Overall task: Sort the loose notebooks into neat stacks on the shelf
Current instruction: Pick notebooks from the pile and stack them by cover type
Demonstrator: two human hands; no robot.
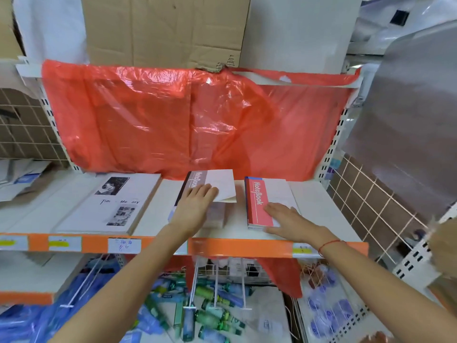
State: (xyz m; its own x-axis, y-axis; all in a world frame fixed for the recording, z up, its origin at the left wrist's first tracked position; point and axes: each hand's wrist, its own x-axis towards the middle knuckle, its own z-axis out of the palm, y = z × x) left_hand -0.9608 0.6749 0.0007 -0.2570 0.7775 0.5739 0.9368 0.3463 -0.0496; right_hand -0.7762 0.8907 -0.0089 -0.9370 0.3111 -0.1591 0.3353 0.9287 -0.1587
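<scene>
Both hands are on the shelf (321, 206). Left hand (197, 204) lies flat with straight fingers, pressing on the grey notebook (195, 184) mid-shelf; it grips nothing. Right hand (284, 216) is also flat and spread, resting on the red notebook (257, 204) just to the right, which tops a thin stack. The two piles sit near each other but apart, with a strip of bare shelf between. Main risk: the grey notebook's white cover (222, 185) is curled up at its near corner, right beside the left fingertips; sliding the hand forward could crease or fold it under. The book also sits askew over something blurred beneath, so I can't tell what it rests on; squaring it by pushing from the top alone could skew the pile further. The red stack's near edge is close to the shelf lip, so a pull toward the near side could tip it onto the bins below. The red plastic sheet (193, 120) hangs behind both piles and could snag a book pushed far back. Readable text: "NoteBook" on both spines-side bands; "Tim", "Me", "ory" on the big white book (111, 204) at left. The handwritten price tag (124, 245) on the orange rail is not legible.
</scene>
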